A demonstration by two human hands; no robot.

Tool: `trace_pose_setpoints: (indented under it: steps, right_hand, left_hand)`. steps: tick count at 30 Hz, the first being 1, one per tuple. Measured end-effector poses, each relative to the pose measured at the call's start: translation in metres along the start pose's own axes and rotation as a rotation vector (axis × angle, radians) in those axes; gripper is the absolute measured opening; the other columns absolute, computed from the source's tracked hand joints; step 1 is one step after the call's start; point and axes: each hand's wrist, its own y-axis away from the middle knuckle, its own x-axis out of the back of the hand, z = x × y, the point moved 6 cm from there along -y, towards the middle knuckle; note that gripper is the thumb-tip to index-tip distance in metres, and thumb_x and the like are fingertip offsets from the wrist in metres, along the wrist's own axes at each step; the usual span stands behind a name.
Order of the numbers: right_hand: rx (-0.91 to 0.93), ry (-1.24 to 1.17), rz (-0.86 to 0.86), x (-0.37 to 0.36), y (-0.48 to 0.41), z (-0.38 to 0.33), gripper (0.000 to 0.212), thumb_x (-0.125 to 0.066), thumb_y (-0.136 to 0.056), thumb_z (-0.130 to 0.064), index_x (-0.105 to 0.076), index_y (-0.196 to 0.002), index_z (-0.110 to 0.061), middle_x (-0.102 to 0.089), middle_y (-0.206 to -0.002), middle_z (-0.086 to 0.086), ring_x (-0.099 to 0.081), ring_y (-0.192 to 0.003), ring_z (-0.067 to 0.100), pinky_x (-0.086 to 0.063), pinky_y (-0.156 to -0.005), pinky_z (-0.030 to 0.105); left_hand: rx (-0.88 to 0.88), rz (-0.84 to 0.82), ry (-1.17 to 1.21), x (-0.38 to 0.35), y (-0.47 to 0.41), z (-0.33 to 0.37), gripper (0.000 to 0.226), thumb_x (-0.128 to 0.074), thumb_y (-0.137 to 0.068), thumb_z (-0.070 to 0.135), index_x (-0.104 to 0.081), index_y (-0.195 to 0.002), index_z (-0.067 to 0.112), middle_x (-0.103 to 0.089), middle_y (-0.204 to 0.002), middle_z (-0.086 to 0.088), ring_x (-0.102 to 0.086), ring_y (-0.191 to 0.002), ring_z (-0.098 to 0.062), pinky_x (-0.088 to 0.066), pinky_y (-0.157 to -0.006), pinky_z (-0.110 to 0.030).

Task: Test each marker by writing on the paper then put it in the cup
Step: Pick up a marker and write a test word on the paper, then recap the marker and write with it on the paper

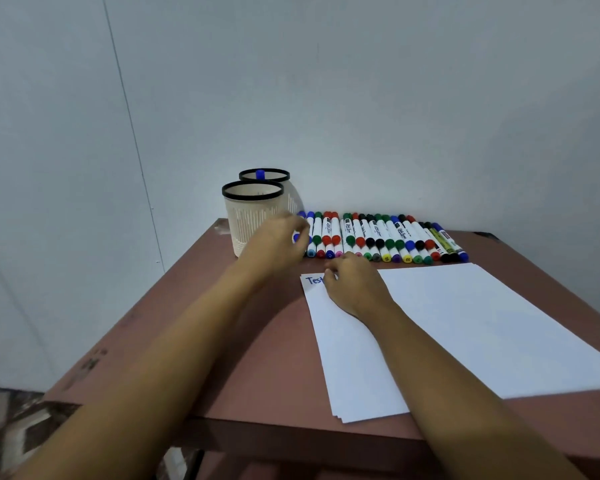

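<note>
Neatly, the markers (pixel 378 237) lie parallel, lengthwise toward the wall (pixel 395 98).

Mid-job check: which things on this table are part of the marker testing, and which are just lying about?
In the job: row of markers; paper with blue "Test" on it; rear cup, one blue marker inside; left hand at the row's left end, grip blurred; right hand resting on the paper.
Just there: front cup, nothing visible inside; table; patterned floor.
</note>
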Motion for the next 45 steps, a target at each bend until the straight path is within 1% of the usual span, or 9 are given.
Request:
trace_pose_setpoints:
  steps: [4, 8, 14, 20, 26, 31, 34, 40, 45]
  right_hand:
    - [0.006, 0.030, -0.001, 0.000, 0.000, -0.001, 0.030, -0.042, -0.094, -0.019, -0.067, -0.105, -0.006, -0.061, -0.102, 0.010, -0.053, -0.100, 0.027, -0.045, -0.083, 0.035]
    - [0.047, 0.161, -0.060, -0.002, 0.002, -0.007, 0.034, -0.038, -0.098, -0.020, -0.062, -0.116, -0.006, -0.059, -0.116, 0.012, -0.049, -0.109, 0.028, -0.040, -0.092, 0.035]
    - [0.008, 0.024, -0.202, 0.018, -0.012, -0.005, 0.028, -0.042, -0.097, -0.019, -0.065, -0.102, -0.004, -0.062, -0.100, 0.009, -0.059, -0.095, 0.025, -0.048, -0.080, 0.033]
    - [-0.269, 0.025, 0.067, 0.074, -0.041, 0.072, 0.018, -0.042, -0.089, -0.002, -0.055, -0.078, 0.003, -0.057, -0.080, 0.016, -0.050, -0.074, 0.027, -0.036, -0.062, 0.029]
    - [-0.505, 0.254, 0.000, 0.082, -0.028, 0.128, 0.023, -0.038, -0.095, -0.011, -0.055, -0.107, 0.001, -0.055, -0.118, 0.020, -0.053, -0.100, 0.035, -0.031, -0.072, 0.032]
    - [-0.522, 0.367, -0.074, 0.074, -0.030, 0.139, 0.026, -0.039, -0.094, -0.012, -0.055, -0.111, -0.002, -0.056, -0.114, 0.016, -0.053, -0.109, 0.033, -0.034, -0.076, 0.035]
    - [-0.596, 0.225, 0.036, 0.071, -0.034, 0.144, 0.015, -0.043, -0.091, -0.008, -0.054, -0.101, -0.004, -0.056, -0.116, 0.019, -0.052, -0.110, 0.035, -0.037, -0.077, 0.035]
    - [-0.622, -0.029, 0.310, 0.084, -0.029, 0.139, 0.024, -0.040, -0.095, -0.006, -0.052, -0.112, 0.006, -0.059, -0.115, 0.023, -0.055, -0.106, 0.037, -0.038, -0.074, 0.034]
    - [-0.493, -0.360, 0.486, 0.101, -0.025, 0.099, 0.022, -0.044, -0.096, -0.013, -0.055, -0.109, 0.001, -0.061, -0.101, 0.013, -0.053, -0.070, 0.017, -0.038, -0.053, 0.023]
  left_hand:
    - [-0.001, -0.219, -0.107, -0.030, 0.023, -0.014, 0.028, -0.047, -0.092, 0.015, -0.066, -0.107, 0.000, -0.062, -0.103, -0.016, -0.055, -0.094, -0.027, -0.046, -0.086, -0.042]
    - [0.021, -0.333, -0.109, -0.037, 0.031, -0.017, 0.032, -0.041, -0.096, 0.015, -0.062, -0.114, -0.001, -0.060, -0.120, -0.014, -0.052, -0.109, -0.024, -0.037, -0.096, -0.029]
    - [0.044, -0.347, -0.089, -0.040, 0.029, -0.020, 0.036, -0.040, -0.098, 0.018, -0.055, -0.128, 0.005, -0.053, -0.133, -0.009, -0.047, -0.120, -0.019, -0.032, -0.098, -0.022]
    - [0.045, -0.355, -0.095, -0.043, 0.028, -0.021, 0.036, -0.040, -0.098, 0.019, -0.053, -0.130, 0.008, -0.052, -0.134, -0.008, -0.047, -0.120, -0.019, -0.033, -0.098, -0.025]
    - [0.051, -0.365, -0.094, -0.045, 0.026, -0.025, 0.037, -0.041, -0.097, 0.020, -0.052, -0.131, 0.009, -0.051, -0.133, -0.008, -0.046, -0.120, -0.019, -0.033, -0.097, -0.024]
    - [0.049, -0.367, -0.086, -0.047, 0.026, -0.027, 0.036, -0.041, -0.097, 0.020, -0.053, -0.130, 0.010, -0.053, -0.130, -0.007, -0.047, -0.117, -0.017, -0.032, -0.094, -0.021]
    - [0.048, -0.369, -0.086, -0.047, 0.026, -0.027, 0.035, -0.041, -0.097, 0.020, -0.054, -0.128, 0.009, -0.054, -0.128, -0.008, -0.047, -0.116, -0.017, -0.032, -0.093, -0.020]
    - [0.048, -0.363, -0.079, -0.044, 0.027, -0.025, 0.035, -0.041, -0.097, 0.019, -0.055, -0.126, 0.008, -0.055, -0.127, -0.009, -0.048, -0.115, -0.020, -0.035, -0.094, -0.024]
    - [0.055, -0.312, -0.042, -0.039, 0.026, -0.024, 0.032, -0.042, -0.096, 0.017, -0.060, -0.122, 0.010, -0.061, -0.120, -0.007, -0.053, -0.107, -0.019, -0.039, -0.088, -0.025]
